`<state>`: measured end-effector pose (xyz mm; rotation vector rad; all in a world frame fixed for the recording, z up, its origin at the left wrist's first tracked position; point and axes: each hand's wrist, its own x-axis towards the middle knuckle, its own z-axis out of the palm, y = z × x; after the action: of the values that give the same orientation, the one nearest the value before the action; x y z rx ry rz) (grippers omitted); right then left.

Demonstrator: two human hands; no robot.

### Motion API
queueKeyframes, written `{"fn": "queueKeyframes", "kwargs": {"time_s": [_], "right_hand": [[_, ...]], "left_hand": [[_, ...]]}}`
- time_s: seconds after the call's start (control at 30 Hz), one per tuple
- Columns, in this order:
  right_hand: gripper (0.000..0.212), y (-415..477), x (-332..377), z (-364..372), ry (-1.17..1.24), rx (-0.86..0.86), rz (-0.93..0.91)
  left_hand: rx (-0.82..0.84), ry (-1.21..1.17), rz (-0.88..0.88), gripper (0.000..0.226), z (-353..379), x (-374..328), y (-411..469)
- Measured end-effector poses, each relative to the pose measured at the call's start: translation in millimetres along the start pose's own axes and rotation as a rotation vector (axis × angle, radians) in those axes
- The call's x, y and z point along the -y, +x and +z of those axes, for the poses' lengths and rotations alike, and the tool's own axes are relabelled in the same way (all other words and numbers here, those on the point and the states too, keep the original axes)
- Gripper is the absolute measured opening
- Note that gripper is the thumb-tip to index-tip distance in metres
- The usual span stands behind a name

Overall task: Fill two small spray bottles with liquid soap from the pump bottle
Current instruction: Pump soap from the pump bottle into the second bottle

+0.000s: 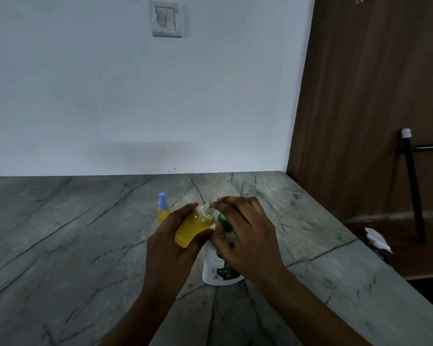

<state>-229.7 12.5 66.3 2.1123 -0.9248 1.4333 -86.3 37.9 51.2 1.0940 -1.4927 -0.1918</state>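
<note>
Head view: your left hand [170,243] is wrapped around 1 small bottle [193,228] of yellow liquid, held above the counter [60,233] and tilted so its bare threaded neck points up and to the right. Your right hand [245,233] sits at that neck with its fingers curled and the fingertips at the opening; you cannot tell whether it pinches anything. Just under the 2 hands the white pump bottle [218,265] stands upright on the counter, its green pump head [221,218] showing between your thumb and the tilted bottle. Its green and white label is mostly covered and too blurred to read. Behind your left hand, the second spray bottle [163,211] stands upright with a blue cap and yellow liquid inside. Faint chalk marks [359,0] on the brown panel are illegible.
</note>
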Motion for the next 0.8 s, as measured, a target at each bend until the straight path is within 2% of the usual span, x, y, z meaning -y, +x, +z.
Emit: {"fn": "queueKeyframes", "kwargs": {"time_s": [0.5, 0.8], "right_hand": [[0.028, -8, 6, 5, 0.023, -0.023, 0.072], [0.031, -1, 4, 1, 0.021, -0.012, 0.041]], "left_hand": [[0.012, 0.025, -0.008, 0.051, -3, 12, -2], [-0.012, -0.002, -0.001, 0.046, -2, 4, -2]]}}
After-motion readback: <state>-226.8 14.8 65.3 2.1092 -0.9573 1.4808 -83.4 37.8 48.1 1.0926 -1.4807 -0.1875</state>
